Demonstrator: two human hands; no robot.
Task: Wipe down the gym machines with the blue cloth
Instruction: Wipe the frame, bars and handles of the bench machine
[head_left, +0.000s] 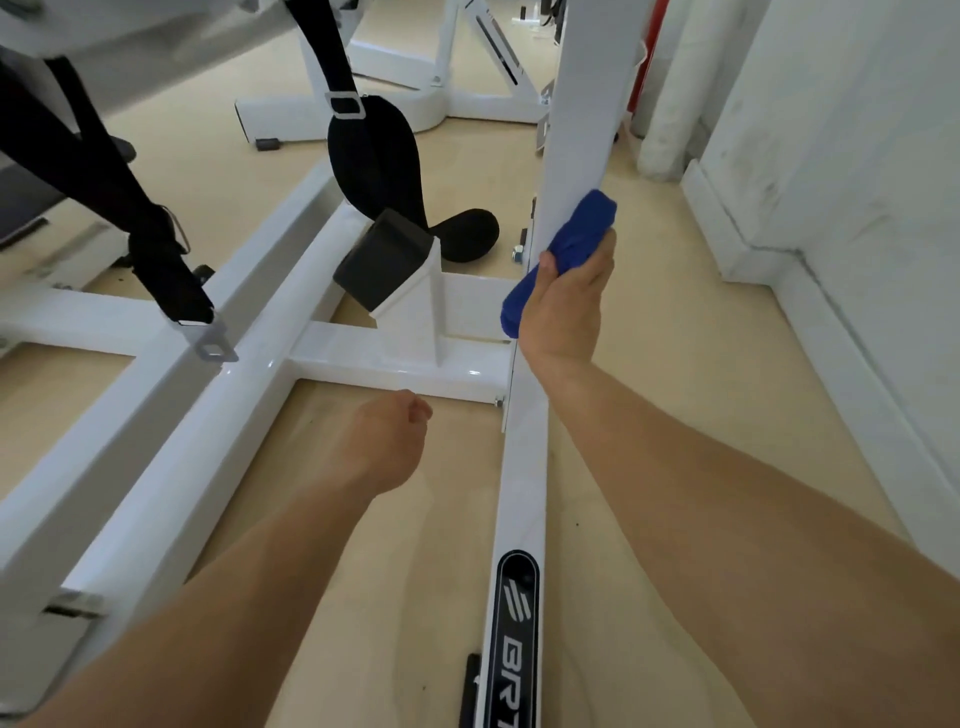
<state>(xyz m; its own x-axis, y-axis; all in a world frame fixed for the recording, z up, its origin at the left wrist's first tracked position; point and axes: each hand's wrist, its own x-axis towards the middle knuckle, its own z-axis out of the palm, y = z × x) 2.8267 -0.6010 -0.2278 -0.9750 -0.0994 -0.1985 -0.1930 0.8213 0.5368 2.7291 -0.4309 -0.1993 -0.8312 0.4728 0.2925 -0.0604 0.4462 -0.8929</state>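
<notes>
My right hand (566, 306) grips the folded blue cloth (576, 234) and holds it against the white upright post (582, 119) of a gym machine, low on the post. The cloth wraps the post's near edge. My left hand (389, 441) hangs in the air over the floor, fingers curled into a loose fist with nothing in it, just in front of the white cross bar (395, 364) of the machine's base frame.
A long white floor beam (156, 415) runs diagonally at left. Black straps (156, 249) with metal buckles hang over it. A black rubber stop (379, 265) and black pad (374, 156) sit behind the cross bar. A white wall (857, 156) stands close on the right.
</notes>
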